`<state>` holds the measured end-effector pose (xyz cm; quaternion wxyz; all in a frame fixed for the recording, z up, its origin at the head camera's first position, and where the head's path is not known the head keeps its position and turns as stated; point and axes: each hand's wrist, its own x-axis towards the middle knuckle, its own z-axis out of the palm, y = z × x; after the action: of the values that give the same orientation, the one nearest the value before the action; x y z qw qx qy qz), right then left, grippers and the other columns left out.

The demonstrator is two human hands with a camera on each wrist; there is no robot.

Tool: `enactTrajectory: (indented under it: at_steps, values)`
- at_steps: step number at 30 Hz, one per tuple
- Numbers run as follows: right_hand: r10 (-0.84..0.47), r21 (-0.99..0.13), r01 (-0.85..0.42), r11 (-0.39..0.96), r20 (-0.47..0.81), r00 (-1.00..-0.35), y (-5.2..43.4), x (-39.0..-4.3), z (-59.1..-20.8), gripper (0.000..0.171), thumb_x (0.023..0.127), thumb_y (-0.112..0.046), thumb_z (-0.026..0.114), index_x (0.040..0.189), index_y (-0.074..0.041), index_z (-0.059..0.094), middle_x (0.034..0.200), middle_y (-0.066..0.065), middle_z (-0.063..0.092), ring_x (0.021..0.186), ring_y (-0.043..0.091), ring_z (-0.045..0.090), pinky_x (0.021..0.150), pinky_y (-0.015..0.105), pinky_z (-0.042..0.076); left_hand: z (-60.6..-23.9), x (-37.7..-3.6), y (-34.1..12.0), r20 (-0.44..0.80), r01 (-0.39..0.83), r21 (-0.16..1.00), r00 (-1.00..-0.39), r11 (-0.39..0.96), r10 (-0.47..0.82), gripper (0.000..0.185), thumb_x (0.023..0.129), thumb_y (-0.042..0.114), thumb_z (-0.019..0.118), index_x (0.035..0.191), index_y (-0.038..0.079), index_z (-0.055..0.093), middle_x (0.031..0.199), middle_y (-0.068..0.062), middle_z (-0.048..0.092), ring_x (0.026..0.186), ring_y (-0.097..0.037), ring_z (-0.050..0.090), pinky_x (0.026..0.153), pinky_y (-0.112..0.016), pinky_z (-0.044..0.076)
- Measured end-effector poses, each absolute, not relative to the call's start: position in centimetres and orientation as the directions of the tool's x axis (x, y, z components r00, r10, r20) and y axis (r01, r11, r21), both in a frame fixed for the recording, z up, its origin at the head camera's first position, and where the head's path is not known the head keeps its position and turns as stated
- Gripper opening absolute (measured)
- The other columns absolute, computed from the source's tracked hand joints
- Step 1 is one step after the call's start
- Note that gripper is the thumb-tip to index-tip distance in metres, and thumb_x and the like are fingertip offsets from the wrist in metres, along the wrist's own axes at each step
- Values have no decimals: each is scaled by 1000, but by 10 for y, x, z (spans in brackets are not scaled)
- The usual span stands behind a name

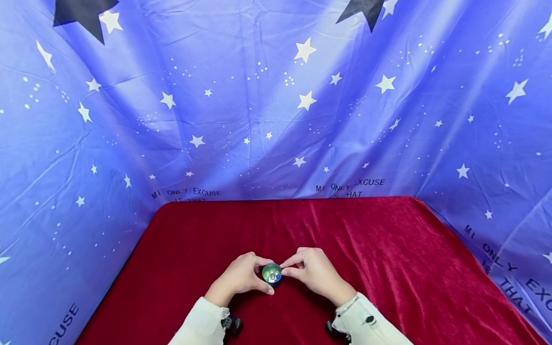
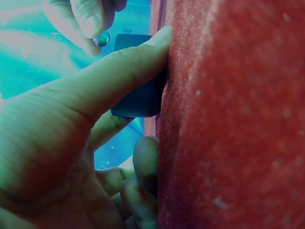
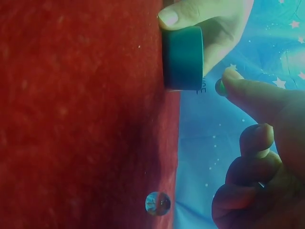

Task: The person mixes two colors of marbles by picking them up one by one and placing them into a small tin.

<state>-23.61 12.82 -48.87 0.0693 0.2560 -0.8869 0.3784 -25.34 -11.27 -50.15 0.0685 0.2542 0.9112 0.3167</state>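
A small dark round cup (image 1: 266, 280) stands on the red cloth, with several shiny glass marbles (image 1: 272, 273) in it. My left hand (image 1: 243, 275) grips the cup between thumb and fingers; its thumb lies along the near side, low by the cloth, in the left wrist view. Thumb and fingertip of my right hand (image 1: 316, 270) pinch a clear marble with green in it (image 3: 220, 88), just off the cup's rim. The other right fingers curl in toward the palm. Another clear marble (image 3: 157, 203) shows against the cloth in the right wrist view.
Red velvet cloth (image 1: 388, 249) covers the table and wrinkles on the right side. A blue curtain with white stars (image 1: 241, 105) hangs behind the table and along both sides. Dark wrist cameras (image 1: 233, 326) sit under both white sleeves (image 1: 371, 321).
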Motion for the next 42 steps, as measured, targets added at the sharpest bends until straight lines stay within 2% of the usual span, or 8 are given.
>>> enactTrajectory:
  at_steps: [11,19,26,42]
  values:
    - [-406,-635,-521,570,333,-851,123,-234,-491,13,81,-22,90,93,-23,86,66,-18,54,57,-1,46,53,18,41,-501,-253,-113,37,428,599,-859,677,511,54,59,37,101,109,37,80,73,9,62,77,-4,49,67,-23,41]
    - [-423,-635,-542,551,347,-837,120,-232,-492,12,81,-22,89,92,-22,86,66,-18,54,57,-3,46,52,17,41,-503,-253,-114,37,436,596,-854,674,519,53,60,38,101,108,39,79,72,13,61,78,-3,48,69,-23,41]
    - [-437,-636,-550,541,346,-830,118,-231,-493,11,82,-20,88,93,-23,86,67,-17,55,57,-2,46,53,17,42,-501,-252,-113,29,423,587,-863,691,504,56,59,38,101,110,38,79,74,9,57,76,-4,46,67,-24,41]
    - [-425,-636,-556,535,365,-828,116,-230,-491,11,83,-18,88,92,-23,86,67,-18,54,58,-3,44,53,16,40,-502,-253,-113,19,419,586,-863,694,505,54,59,38,101,108,41,79,76,9,58,76,-3,46,66,-23,40]
